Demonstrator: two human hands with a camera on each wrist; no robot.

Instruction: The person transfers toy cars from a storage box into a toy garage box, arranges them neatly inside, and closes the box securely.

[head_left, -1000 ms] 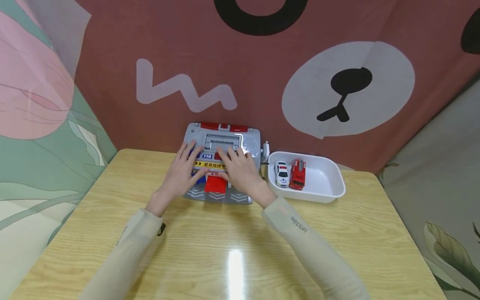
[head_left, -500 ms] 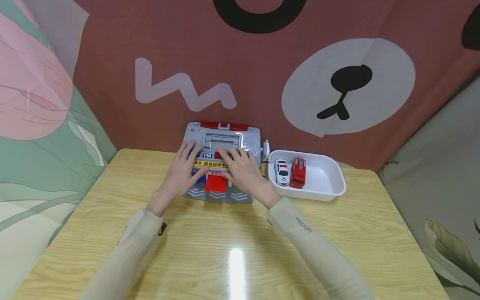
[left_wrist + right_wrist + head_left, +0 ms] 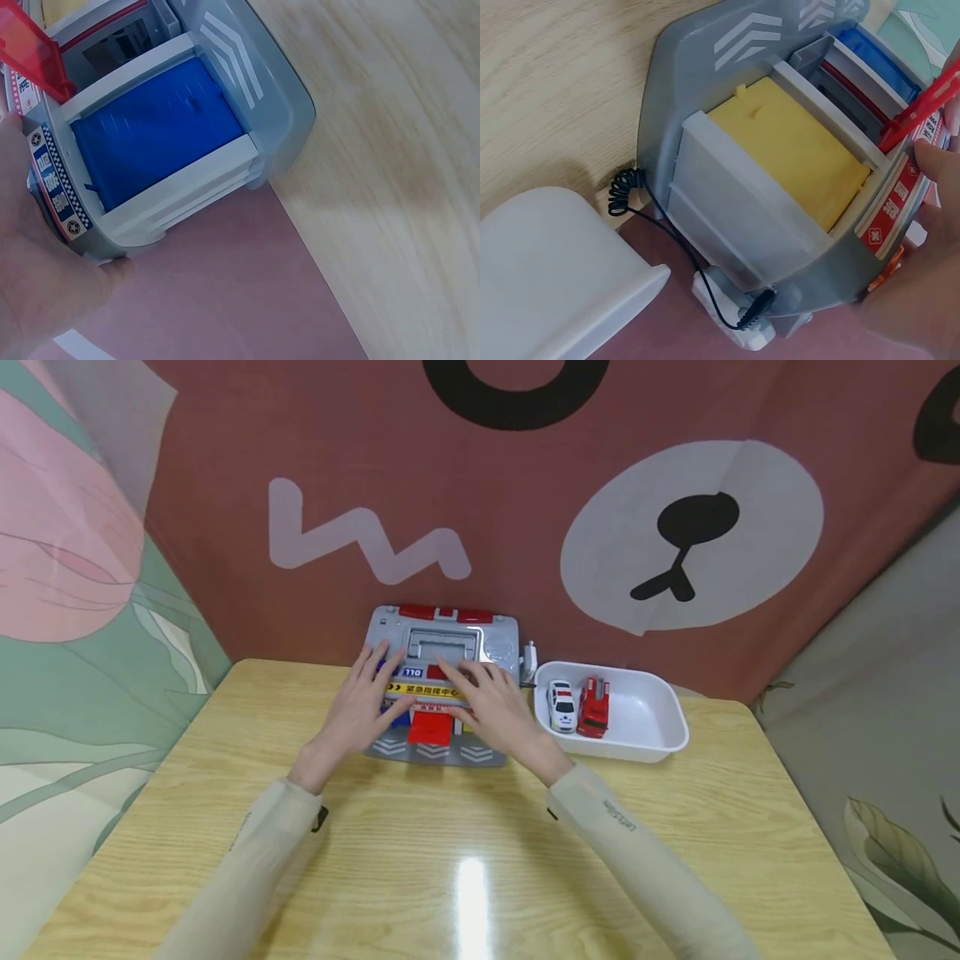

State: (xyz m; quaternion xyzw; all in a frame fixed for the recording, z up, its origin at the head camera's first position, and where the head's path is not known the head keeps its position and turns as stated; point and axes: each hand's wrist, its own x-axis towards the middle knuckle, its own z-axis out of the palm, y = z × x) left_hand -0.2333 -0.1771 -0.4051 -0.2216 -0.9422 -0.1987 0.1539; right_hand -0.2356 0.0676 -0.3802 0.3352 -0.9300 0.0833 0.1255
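A grey toy rescue station [image 3: 498,631] stands at the back of the table, with a carrying handle on top and a yellow label strip [image 3: 420,689]. My left hand [image 3: 348,710] rests on its left half, fingers spread. On the right half lies my right hand [image 3: 498,710], fingers extended over the top and thumb near the front edge. The red door [image 3: 430,728] between them is swung up and juts forward. In the left wrist view the blue door [image 3: 157,135] is down; the right wrist view shows the yellow door [image 3: 787,150] down too.
A white tray [image 3: 645,749] beside the station holds a white toy police car [image 3: 562,706] and a red toy fire truck [image 3: 595,708]. A small white handset [image 3: 731,307] hangs at the station's side on a coiled black cord [image 3: 626,191]. A printed cloth [image 3: 337,610] rises behind.
My right hand has slid a little to the right along the station, uncovering more of the yellow label. My left hand stays in place, and the red door remains raised.
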